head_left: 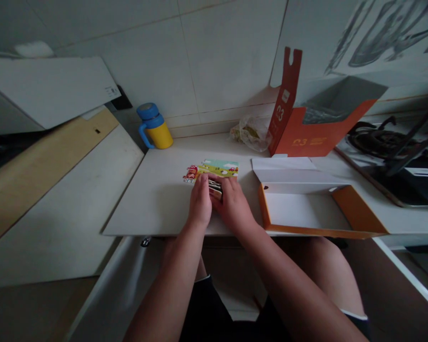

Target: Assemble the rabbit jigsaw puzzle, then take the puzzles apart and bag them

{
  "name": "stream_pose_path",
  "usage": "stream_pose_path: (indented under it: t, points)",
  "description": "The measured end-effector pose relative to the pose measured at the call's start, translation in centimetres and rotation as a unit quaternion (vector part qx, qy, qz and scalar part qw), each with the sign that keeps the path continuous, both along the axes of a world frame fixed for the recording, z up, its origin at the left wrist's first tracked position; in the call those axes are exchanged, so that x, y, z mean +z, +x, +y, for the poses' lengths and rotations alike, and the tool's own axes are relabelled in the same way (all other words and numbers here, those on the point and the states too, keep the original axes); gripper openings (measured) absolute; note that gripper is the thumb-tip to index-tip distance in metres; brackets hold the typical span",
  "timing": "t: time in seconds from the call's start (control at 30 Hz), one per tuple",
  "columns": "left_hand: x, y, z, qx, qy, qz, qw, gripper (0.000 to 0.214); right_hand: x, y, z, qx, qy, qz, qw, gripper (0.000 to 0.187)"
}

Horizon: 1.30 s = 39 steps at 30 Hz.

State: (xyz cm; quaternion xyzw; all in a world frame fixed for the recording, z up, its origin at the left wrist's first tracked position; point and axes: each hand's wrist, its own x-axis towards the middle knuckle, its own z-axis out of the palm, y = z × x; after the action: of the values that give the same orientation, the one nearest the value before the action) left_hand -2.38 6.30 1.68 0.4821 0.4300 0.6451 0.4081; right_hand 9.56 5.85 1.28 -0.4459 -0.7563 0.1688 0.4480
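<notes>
My left hand and my right hand meet at the middle of a white board, fingers curled around a small stack of cards or pieces held between them. Just beyond the fingertips lies a colourful picture card with a farm scene, flat on the board. Both hands rest on the surface near its front edge.
An open orange-and-white box lies to the right, its red lid propped against the tiled wall. A yellow and blue mug stands at the back left, a plastic bag at the back, a gas hob at far right.
</notes>
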Motion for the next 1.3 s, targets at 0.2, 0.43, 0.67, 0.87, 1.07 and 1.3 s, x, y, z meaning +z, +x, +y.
stream_pose_path:
  t: [0.2, 0.43, 0.67, 0.87, 1.07, 1.3]
  points:
    - [-1.1, -0.1, 0.4, 0.05, 0.004, 0.047, 0.998, 0.037, -2.1, -0.1, 0.0, -0.007, 0.023, -0.051, 0.998, 0.049]
    - [-1.3, -0.1, 0.4, 0.035, 0.042, 0.12, 0.991, 0.035, -1.8, 0.4, 0.2, -0.009, -0.004, 0.026, 1.0, 0.045]
    - [-1.3, -0.3, 0.4, -0.012, 0.034, 0.174, 0.984, 0.029, -1.4, 0.6, 0.1, 0.002, -0.007, 0.052, 0.999, 0.037]
    - [-0.9, 0.1, -0.5, -0.003, 0.036, 0.163, 0.986, 0.033, -2.1, 0.7, 0.4, 0.021, -0.051, 0.04, 0.998, 0.037]
    - [-0.4, -4.2, 0.5, 0.101, -0.012, 0.312, 0.944, 0.031, -1.9, 0.6, 0.2, -0.012, -0.093, 0.034, 0.995, 0.046]
    - [1.0, -9.7, 7.0, 0.163, -0.196, 0.632, 0.732, 0.038, -1.8, 0.6, 0.1, -0.011, -0.097, 0.022, 0.995, 0.049]
